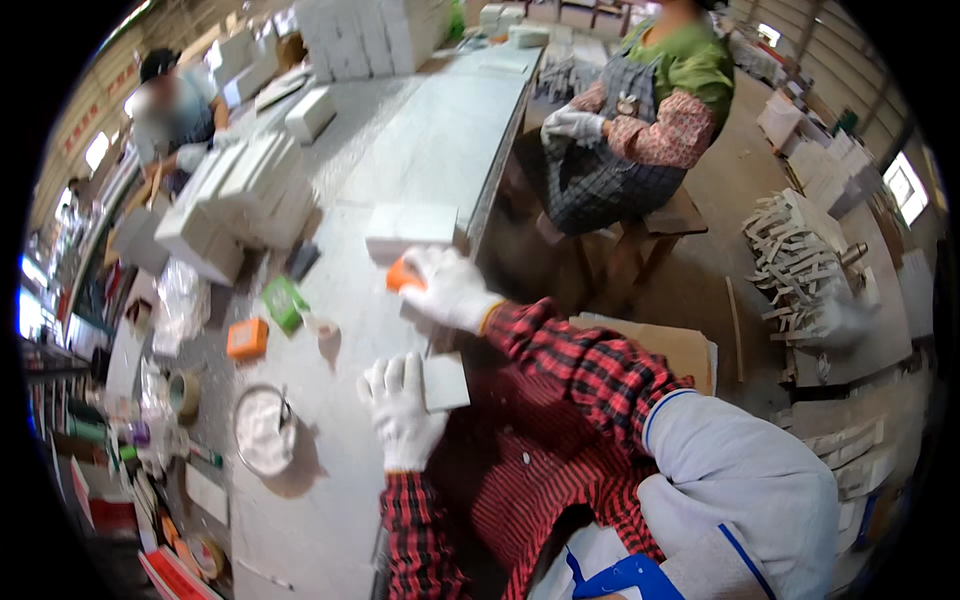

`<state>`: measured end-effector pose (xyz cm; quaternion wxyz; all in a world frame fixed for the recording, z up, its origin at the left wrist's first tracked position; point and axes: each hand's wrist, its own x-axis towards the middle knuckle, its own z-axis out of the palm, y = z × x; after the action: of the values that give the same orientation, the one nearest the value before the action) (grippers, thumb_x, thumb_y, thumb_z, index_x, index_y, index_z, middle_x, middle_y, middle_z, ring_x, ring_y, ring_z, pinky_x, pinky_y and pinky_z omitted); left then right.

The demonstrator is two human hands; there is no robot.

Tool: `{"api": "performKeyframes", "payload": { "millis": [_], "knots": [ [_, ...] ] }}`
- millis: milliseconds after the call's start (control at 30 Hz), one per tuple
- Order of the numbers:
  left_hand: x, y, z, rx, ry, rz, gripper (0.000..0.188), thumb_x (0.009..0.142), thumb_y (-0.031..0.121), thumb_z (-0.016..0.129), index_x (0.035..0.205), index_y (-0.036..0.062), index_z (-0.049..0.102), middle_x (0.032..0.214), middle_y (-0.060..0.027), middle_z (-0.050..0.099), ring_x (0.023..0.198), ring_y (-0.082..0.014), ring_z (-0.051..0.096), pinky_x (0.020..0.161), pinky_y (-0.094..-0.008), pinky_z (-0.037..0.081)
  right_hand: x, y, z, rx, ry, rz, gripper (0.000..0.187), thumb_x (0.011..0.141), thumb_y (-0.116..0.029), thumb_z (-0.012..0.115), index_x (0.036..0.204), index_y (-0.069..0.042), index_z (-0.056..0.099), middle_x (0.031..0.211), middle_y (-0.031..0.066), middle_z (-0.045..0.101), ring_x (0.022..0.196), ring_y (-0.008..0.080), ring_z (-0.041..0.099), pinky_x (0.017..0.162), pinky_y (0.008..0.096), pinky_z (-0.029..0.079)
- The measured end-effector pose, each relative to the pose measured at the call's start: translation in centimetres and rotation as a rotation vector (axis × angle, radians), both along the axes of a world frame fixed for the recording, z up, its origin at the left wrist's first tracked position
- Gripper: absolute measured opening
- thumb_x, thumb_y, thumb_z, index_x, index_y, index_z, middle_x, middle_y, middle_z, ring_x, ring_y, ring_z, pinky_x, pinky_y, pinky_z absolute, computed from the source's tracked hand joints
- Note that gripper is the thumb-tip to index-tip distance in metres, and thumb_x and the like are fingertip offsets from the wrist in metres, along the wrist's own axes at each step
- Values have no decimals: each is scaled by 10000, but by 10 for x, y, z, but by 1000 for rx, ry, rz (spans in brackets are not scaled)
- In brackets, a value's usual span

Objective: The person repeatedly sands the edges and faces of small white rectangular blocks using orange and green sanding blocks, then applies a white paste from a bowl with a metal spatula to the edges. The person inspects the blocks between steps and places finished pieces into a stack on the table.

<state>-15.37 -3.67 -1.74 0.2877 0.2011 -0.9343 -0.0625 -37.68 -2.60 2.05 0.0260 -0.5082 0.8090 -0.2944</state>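
In a white glove, my right hand (450, 287) is closed round a small orange block (403, 274), just in front of a white rectangular box (412, 228) on the table. My left hand (402, 405), gloved too, is at the table's near edge. A flat white block (446, 382) sits against its thumb side and appears to be gripped there; the thumb itself is hidden. Left of my hands, a second orange block (247, 339) and a green one (286, 304) lie on the table. A round container of white powder or paste (265, 430) stands nearer.
White blocks (240, 200) are stacked at the far left, with a larger stack (375, 35) behind. Tape rolls (184, 393) and clutter fill the left side. A co-worker (640, 130) sits beyond the table's right edge; another person (175, 120) works far left. White strips (800, 270) are piled right.
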Motion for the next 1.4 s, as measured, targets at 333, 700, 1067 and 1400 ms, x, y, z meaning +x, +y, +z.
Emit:
{"api": "performKeyframes", "payload": {
  "millis": [333,700,1067,1400],
  "knots": [
    [-43,7,6,-5,-57,68,786,676,375,840,1367,89,599,1243,-94,581,1244,-340,510,1068,-518,369,-7,145,-49,-468,-1325,-173,554,1036,-297,568,1512,-28,478,1406,66,584,1272,151,552,1082,308,440],
    [-56,-1,-3,0,-37,108,575,745,229,774,1298,117,659,1166,-57,595,1178,-291,542,1028,-491,395,61,147,-45,-225,-1069,-152,633,1046,-315,608,1538,-3,361,1362,191,549,1208,250,581,1059,384,477],
    [-60,0,-4,29,3,129,519,715,153,745,1230,119,687,1165,-54,608,1151,-300,563,1036,-524,405,57,139,-63,-340,-828,-132,544,992,-227,675,1427,16,455,1360,200,559,1262,302,577,1096,409,457],
    [-45,-5,-3,81,-48,-45,514,744,111,760,1252,160,693,1201,-55,625,1180,-317,564,1068,-556,396,-29,119,-89,-257,-1079,-127,534,1019,-293,673,1429,23,540,1368,124,616,1234,176,584,1070,312,459]
  ]
}}
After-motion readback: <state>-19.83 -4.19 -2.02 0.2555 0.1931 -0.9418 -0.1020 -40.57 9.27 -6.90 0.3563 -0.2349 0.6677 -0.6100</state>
